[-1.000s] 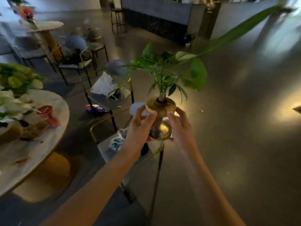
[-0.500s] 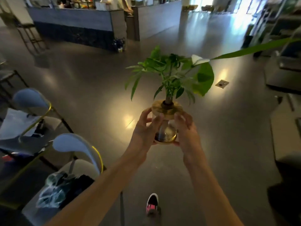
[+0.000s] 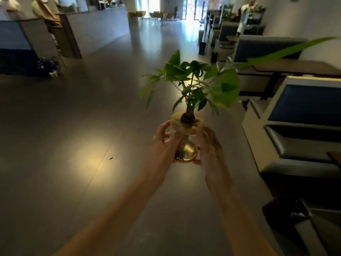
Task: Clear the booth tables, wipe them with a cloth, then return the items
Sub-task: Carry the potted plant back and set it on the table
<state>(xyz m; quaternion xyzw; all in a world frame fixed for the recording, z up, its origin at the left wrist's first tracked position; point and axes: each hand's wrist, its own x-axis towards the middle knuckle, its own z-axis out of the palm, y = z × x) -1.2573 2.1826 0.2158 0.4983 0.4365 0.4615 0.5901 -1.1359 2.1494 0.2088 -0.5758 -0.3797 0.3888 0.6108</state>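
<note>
Hands meet around a small potted plant (image 3: 191, 85) held out in front of the person at chest height, above the dark polished floor (image 3: 73, 126). The left hand (image 3: 166, 145) curls round the left side of the round glass vase (image 3: 186, 150), its fingers wrapped up toward the wooden collar (image 3: 186, 122) at the neck, while the right hand (image 3: 209, 145) cups the right side, thumb tucked beneath the bulb; both grip the vase firmly, with the glass showing between them. The vase stands upright, a thick little stem rising through the collar into a spread of green leaves, and one long narrow leaf (image 3: 287, 50) reaches away to the right. To the right runs a row of booth seats (image 3: 306, 106) with blue cushioned backs and pale frames, and a dark booth table (image 3: 299, 68) sits between two of them, well apart from the plant. On the left stands a long counter (image 3: 103, 28), and bright daylight comes from the far end of the hall. A warm patch of light lies on the floor just left of the arms.
</note>
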